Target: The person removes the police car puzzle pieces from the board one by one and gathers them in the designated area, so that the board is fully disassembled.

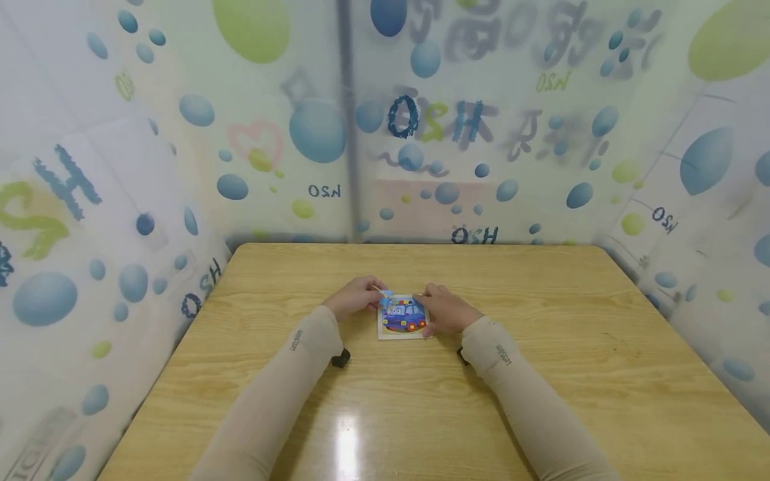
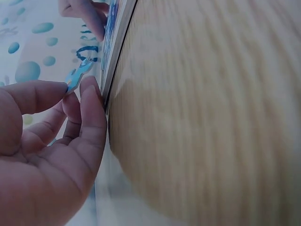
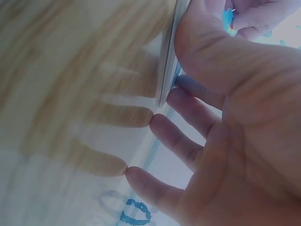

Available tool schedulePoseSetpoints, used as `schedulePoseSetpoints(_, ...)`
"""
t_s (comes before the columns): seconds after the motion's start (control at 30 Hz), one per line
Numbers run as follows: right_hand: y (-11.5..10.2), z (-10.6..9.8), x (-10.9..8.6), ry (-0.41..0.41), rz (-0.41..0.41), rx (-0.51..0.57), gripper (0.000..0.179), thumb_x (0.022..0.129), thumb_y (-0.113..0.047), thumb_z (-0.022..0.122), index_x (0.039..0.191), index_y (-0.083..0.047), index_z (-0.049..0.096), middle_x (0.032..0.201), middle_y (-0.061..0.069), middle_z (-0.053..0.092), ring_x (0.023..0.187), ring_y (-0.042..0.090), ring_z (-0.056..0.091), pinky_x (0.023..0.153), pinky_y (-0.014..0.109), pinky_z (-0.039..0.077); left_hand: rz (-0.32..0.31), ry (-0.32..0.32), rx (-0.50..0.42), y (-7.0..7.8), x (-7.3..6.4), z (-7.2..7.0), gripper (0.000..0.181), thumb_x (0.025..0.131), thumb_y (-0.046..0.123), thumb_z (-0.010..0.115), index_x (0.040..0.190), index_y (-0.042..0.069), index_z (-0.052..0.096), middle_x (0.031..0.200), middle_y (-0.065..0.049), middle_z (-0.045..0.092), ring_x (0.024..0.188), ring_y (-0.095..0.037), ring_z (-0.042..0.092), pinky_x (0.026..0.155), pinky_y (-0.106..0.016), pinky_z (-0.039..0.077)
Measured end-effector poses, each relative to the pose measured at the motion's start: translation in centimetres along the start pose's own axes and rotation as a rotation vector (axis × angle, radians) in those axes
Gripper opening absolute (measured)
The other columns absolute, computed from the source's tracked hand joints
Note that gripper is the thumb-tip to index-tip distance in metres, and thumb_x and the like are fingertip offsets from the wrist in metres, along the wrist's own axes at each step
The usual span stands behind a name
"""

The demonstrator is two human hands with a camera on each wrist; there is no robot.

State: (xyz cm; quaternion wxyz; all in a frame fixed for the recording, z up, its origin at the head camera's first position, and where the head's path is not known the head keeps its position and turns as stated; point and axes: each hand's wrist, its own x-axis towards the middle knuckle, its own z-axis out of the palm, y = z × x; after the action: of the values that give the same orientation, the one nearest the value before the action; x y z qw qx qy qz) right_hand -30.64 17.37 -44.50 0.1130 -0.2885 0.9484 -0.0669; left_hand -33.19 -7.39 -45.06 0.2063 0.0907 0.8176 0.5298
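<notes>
A small jigsaw puzzle (image 1: 404,319) with a blue cartoon car and a white border lies flat on the table. At its upper left corner, my left hand (image 1: 356,298) pinches a light-blue puzzle piece (image 2: 79,76) between thumb and fingertips, tilted up off the board. My right hand (image 1: 450,311) holds the puzzle's right side, its thumb by the lower right corner and fingers by the upper right. In the right wrist view, the thumb and index finger meet the board's edge (image 3: 168,56), while other fingertips rest on the table.
The wooden table (image 1: 541,401) stretches around the puzzle on all sides. Curtain-like walls (image 1: 499,160) printed with bubbles and letters stand at the back and both sides. Dark wrist-worn devices (image 1: 341,358) sit below the sleeves.
</notes>
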Motion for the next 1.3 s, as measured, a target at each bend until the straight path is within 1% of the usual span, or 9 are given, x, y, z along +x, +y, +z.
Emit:
schedulePoseSetpoints(0.17, 0.1, 0.1, 0.0, 0.002, -0.002, 0.014, 0.087, 0.087, -0.04, 0.078, 0.155, -0.004, 0.038, 0.128, 0.011, 0.046, 0.111, 0.023, 0.043, 0.097, 0.038, 0.047, -0.004, -0.009, -0.067, -0.2, -0.1, -0.3, 0.023, 0.104, 0.004, 0.052, 0.125, -0.002, 0.057, 0.112, -0.016, 0.06, 0.096, -0.022, 0.065, 0.086, -0.03, 0.058)
schedulePoseSetpoints(0.27, 0.0, 0.1, -0.1, -0.004, -0.002, 0.032, 0.087, 0.088, -0.038, 0.077, 0.155, -0.002, 0.037, 0.128, 0.012, 0.045, 0.11, 0.023, 0.041, 0.098, 0.038, 0.046, 0.001, -0.012, -0.083, -0.4, -0.2, -0.4, 0.023, 0.104, 0.004, 0.051, 0.125, -0.004, 0.056, 0.113, -0.017, 0.06, 0.096, -0.022, 0.065, 0.088, -0.032, 0.058)
schedulePoseSetpoints(0.43, -0.3, 0.0, -0.4, -0.008, -0.008, 0.027, 0.086, 0.089, -0.037, 0.076, 0.155, 0.0, 0.036, 0.128, 0.013, 0.045, 0.109, 0.024, 0.04, 0.098, 0.039, 0.046, 0.0, -0.006, -0.103, -0.5, -0.5, -0.6, 0.025, 0.105, 0.004, 0.049, 0.128, -0.005, 0.055, 0.113, -0.017, 0.059, 0.096, -0.022, 0.065, 0.088, -0.032, 0.058)
schedulePoseSetpoints(0.7, -0.3, -0.1, -0.5, -0.01, -0.015, 0.027, 0.085, 0.089, -0.035, 0.076, 0.155, 0.0, 0.035, 0.129, 0.014, 0.045, 0.108, 0.023, 0.04, 0.097, 0.039, 0.045, -0.024, 0.022, -0.107, -0.9, -0.7, -1.3, 0.025, 0.103, 0.001, 0.054, 0.127, -0.006, 0.055, 0.116, -0.018, 0.059, 0.089, -0.02, 0.066, 0.082, -0.029, 0.059)
schedulePoseSetpoints(0.83, -0.3, -0.1, -0.6, -0.002, -0.026, 0.031, 0.085, 0.09, -0.034, 0.076, 0.155, 0.001, 0.035, 0.127, 0.013, 0.045, 0.105, 0.022, 0.039, 0.094, 0.038, 0.045, -0.038, 0.033, -0.101, -0.9, -0.8, -1.6, 0.025, 0.103, 0.002, 0.054, 0.127, -0.007, 0.057, 0.116, -0.018, 0.059, 0.09, -0.019, 0.066, 0.083, -0.029, 0.059)
schedulePoseSetpoints(1.0, 0.0, 0.1, -0.7, 0.002, -0.033, 0.026, 0.085, 0.09, -0.035, 0.076, 0.155, 0.002, 0.034, 0.126, 0.013, 0.045, 0.104, 0.022, 0.039, 0.093, 0.037, 0.045, -0.049, 0.049, -0.104, -1.0, -0.8, -1.9, 0.025, 0.104, 0.003, 0.054, 0.126, -0.006, 0.059, 0.115, -0.017, 0.061, 0.092, -0.019, 0.067, 0.083, -0.029, 0.06)
schedulePoseSetpoints(1.13, 0.0, 0.2, -0.7, 0.001, -0.025, 0.031, 0.086, 0.09, -0.035, 0.076, 0.155, 0.001, 0.034, 0.128, 0.013, 0.045, 0.105, 0.022, 0.04, 0.095, 0.038, 0.045, -0.039, 0.052, -0.104, -0.9, -1.2, -2.1, 0.025, 0.104, 0.003, 0.054, 0.127, -0.008, 0.058, 0.117, -0.019, 0.062, 0.095, -0.021, 0.068, 0.085, -0.031, 0.059)
schedulePoseSetpoints(1.2, 0.0, 0.2, -0.7, 0.003, -0.025, 0.028, 0.085, 0.09, -0.035, 0.076, 0.155, 0.001, 0.034, 0.129, 0.014, 0.046, 0.107, 0.023, 0.04, 0.097, 0.039, 0.045, -0.03, 0.054, -0.11, -1.1, -1.3, -2.3, 0.026, 0.104, 0.002, 0.053, 0.127, -0.009, 0.057, 0.117, -0.019, 0.062, 0.095, -0.022, 0.068, 0.086, -0.032, 0.059)
schedulePoseSetpoints(1.3, -0.1, 0.1, -0.6, 0.002, -0.024, 0.016, 0.085, 0.091, -0.036, 0.075, 0.156, -0.001, 0.034, 0.133, 0.015, 0.045, 0.112, 0.024, 0.041, 0.101, 0.039, 0.045, -0.033, 0.069, -0.133, -1.4, -1.4, -2.7, 0.026, 0.104, 0.001, 0.053, 0.128, -0.009, 0.056, 0.114, -0.018, 0.061, 0.093, -0.021, 0.067, 0.085, -0.031, 0.06)
